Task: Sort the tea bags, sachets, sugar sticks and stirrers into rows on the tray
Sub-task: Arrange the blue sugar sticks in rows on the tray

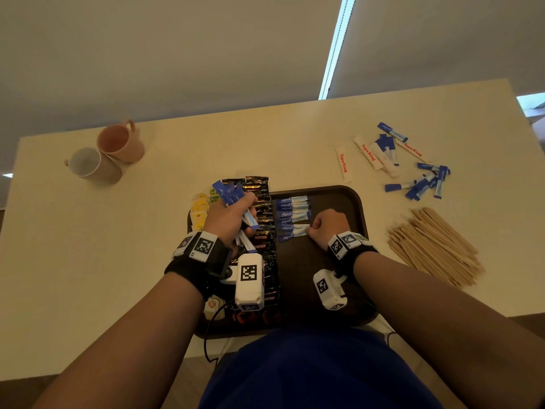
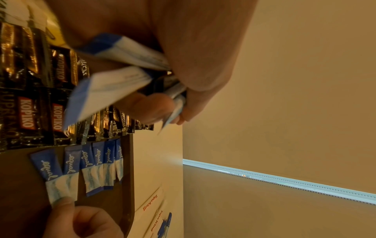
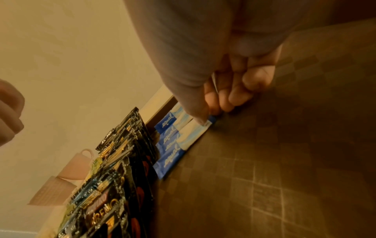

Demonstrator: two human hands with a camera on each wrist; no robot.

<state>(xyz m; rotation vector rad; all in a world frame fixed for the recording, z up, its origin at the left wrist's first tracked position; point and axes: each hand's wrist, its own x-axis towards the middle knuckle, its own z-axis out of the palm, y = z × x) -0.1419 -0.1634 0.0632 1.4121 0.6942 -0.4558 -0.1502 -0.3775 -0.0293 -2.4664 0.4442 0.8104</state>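
Glossy foil coffee sachets [image 1: 264, 214], matt paper sugar sticks [image 1: 292, 215], wood stirrers [image 1: 436, 246], textured plastic tray [image 1: 361, 208].

Your right fingers [image 1: 313, 228] at the sugar-stick row [image 1: 292, 216] on the tray [image 1: 358, 202], sachets [image 1: 265, 231] left of them, stirrers [image 1: 433, 246] right on the desk [image 1: 265, 143].

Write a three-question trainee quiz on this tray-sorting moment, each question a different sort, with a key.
1. True or false: the wooden stirrers already lie on the tray.
2. The left hand grips: A) blue Equal sticks B) a mug C) tea bags.
3. Fill in: the right hand pinches the end of a blue stick in the row beside the black ___ sachets.

Key: 1 false, they lie on the table right of the tray; 2 A; 3 Kopiko.
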